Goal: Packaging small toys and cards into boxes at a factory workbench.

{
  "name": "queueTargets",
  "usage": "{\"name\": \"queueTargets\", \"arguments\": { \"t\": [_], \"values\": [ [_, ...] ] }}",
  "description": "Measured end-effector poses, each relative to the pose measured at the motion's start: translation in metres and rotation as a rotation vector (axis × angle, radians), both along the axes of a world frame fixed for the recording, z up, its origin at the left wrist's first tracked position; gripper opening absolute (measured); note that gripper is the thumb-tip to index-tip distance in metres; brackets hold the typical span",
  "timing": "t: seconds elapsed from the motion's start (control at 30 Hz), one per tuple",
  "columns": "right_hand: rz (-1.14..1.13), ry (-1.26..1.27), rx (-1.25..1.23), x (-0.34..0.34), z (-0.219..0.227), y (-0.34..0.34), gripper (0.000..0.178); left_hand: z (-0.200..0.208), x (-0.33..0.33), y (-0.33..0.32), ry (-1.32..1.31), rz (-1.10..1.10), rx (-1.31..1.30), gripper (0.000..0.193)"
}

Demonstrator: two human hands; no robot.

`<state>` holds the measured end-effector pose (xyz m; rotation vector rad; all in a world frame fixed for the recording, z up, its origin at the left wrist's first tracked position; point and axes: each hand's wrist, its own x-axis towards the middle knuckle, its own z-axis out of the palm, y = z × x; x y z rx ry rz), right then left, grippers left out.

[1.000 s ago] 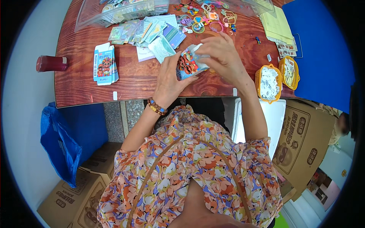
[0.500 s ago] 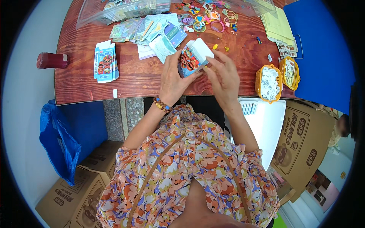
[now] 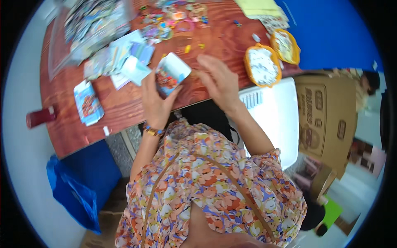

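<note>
My left hand [image 3: 156, 101] is closed round a small blue and red cardboard box [image 3: 168, 76], tilted just above the wooden table [image 3: 136, 105]. Its white top flap stands up, and its inside cannot be made out. To the right of the box, apart from it, my right hand [image 3: 220, 84] is open, with its fingers spread and slightly blurred. Left of my left hand lie flat blue boxes [image 3: 88, 104] with the same kind of print. Beyond them a loose pile of cards [image 3: 122, 58] spreads over the table.
A clear plastic bin [image 3: 56, 58] of packets stands at the far left; colourful trinkets [image 3: 178, 20] lie scattered at the back. Two orange baskets [image 3: 248, 68] hold small packets at the right. A white plastic tub [image 3: 277, 124], carton [image 3: 328, 124], blue bag [image 3: 76, 198] and red jar [image 3: 40, 118] surround me.
The whole view has turned, so the table now slants. My right hand has come away from the box and sits further to its right. My left hand still holds the box.
</note>
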<state>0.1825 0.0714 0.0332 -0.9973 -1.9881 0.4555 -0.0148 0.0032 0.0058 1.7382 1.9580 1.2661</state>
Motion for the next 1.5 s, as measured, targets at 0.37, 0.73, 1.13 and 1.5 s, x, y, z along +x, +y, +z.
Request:
{"name": "queueTargets", "arguments": {
  "t": [0.37, 0.73, 1.13, 1.5],
  "values": [
    [-0.529, -0.568, -0.376, 0.175, -0.005, 0.052, 0.016, -0.011, 0.029, 0.010, 0.029, -0.296, -0.101, 0.081],
    [-0.372, 0.021, -0.729, 0.190, 0.017, 0.060, 0.007, 0.001, 0.034, 0.019, 0.053, -0.352, -0.117, 0.084],
    [-0.299, -0.234, -0.712, 0.183, -0.003, 0.062, 0.009, 0.006, 0.044, 0.021, 0.020, -0.413, -0.140, 0.082],
    [-0.340, 0.096, -0.765, 0.203, 0.012, 0.062, 0.008, 0.000, 0.044, 0.024, 0.055, -0.422, -0.118, 0.083]
  ]
}}
